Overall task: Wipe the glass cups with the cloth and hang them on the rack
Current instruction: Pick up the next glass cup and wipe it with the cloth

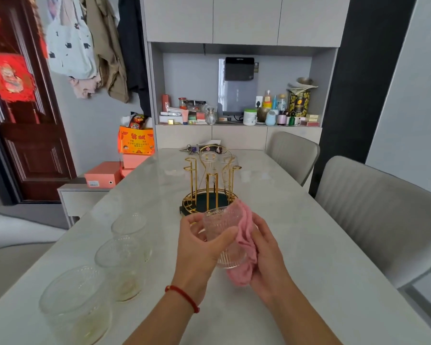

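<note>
- Hands meet above the pale marble-patterned table [296, 245], near its middle and just in front of the rack.
- The left hand [199, 247] grips a clear ribbed glass cup [218, 229] — thumb laid across the near side, fingers curled round the far side. A red string bracelet [183, 296] circles that wrist.
- The cup is held off the table, tilted, its rim pointing up and away toward the rack.
- The right hand [266, 255] holds a pink bunched cloth [244, 247] against the right side and base of the cup; its fingers are curled round the cloth, pressing it to the glass.
- The gold wire cup rack with a dark round base [209, 188] stands on the table just behind the hands. Two clear glass cups [208, 160] hang upside down on its far pegs; the near pegs carry nothing.
- Three more clear ribbed glass cups [123, 265] stand upright in a row along the left edge of the table, well apart from the rack.
- Two grey upholstered chairs [373, 220] stand at the right side of the table.
- A bunch of keys [188, 149] lies at the far end of the table — beyond it, a shelf niche crowded with bottles and jars [271, 113].
</note>
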Tool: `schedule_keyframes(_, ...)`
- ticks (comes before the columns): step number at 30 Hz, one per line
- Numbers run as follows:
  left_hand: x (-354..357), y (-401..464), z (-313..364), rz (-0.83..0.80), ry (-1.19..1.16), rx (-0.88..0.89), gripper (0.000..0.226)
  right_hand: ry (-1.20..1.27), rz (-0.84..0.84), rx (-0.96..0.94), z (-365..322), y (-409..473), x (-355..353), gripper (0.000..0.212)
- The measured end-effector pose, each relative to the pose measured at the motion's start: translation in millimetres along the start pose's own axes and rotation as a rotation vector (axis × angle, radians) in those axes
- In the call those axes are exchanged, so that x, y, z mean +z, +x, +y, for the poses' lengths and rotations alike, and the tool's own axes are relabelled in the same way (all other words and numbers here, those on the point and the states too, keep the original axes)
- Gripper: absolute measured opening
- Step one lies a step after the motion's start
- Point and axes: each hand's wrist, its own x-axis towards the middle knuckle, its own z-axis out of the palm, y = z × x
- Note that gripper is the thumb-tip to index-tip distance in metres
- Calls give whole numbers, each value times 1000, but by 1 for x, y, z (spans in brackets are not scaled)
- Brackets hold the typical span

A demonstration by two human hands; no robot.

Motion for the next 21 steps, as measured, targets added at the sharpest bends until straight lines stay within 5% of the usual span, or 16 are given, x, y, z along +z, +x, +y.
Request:
schedule_keyframes(3,-4,4,-10,37,-48,6,79,-135,14,5,7,5,-8,55)
schedule_keyframes(6,-9,3,-18,31,-1,45,61,-366,-73,50,16,9,-8,90)
schedule_keyframes(9,-10,-1,-24,0,114,108,43,-514,-115,70,23,5,-7,68)
schedule_keyframes(11,-11,-1,-28,-59,217,127,50,-554,-50,66,22,2,-6,79)
schedule_keyframes(16,-5,-7,-40,-165,427,81,84,-180,137,161,23,1,-5,79)
schedule_keyframes(21,-1,-18,-51,-143,682,262,66,7,191,211,16,-9,-5,70)
